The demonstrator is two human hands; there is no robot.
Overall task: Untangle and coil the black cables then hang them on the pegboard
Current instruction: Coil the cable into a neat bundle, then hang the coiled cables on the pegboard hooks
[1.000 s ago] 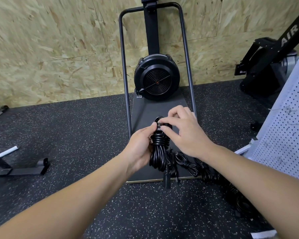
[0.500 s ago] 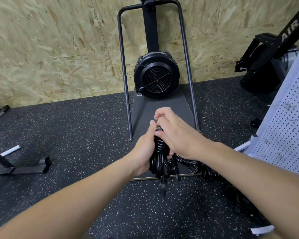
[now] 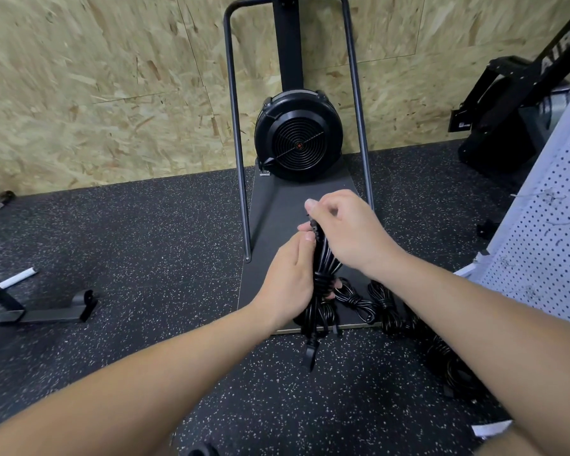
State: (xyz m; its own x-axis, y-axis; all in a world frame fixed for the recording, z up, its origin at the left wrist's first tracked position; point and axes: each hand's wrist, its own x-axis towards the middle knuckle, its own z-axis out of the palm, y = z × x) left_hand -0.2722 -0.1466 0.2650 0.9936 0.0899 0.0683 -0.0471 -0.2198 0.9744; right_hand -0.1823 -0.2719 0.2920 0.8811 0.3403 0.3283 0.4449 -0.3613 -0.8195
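We hold a black cable bundle [image 3: 321, 281] upright in front of us, over the near end of a dark platform [image 3: 277, 225] on the floor. Our left hand [image 3: 288, 284] grips the bundle at its wrapped middle, fingers curled round it and thumb lying up along the strands. Our right hand [image 3: 346, 235] comes in from the right at the top of the bundle; its fingers are curled, with the forefinger and thumb pinching the cable end where it sticks out above the loops. A plug [image 3: 310, 352] dangles from the bottom of the bundle, above the speckled floor [image 3: 145, 241].

More coiled cables [image 3: 385, 307] lie on the platform edge and the floor just right of the bundle, partly hidden under our right forearm. The white pegboard [image 3: 547, 245] stands at the far right, leaning, well apart from the bundle. A black fan housing [image 3: 298, 139] sits at the far end of the platform, inside a metal frame [image 3: 236, 126], against a chipboard wall [image 3: 96, 77].
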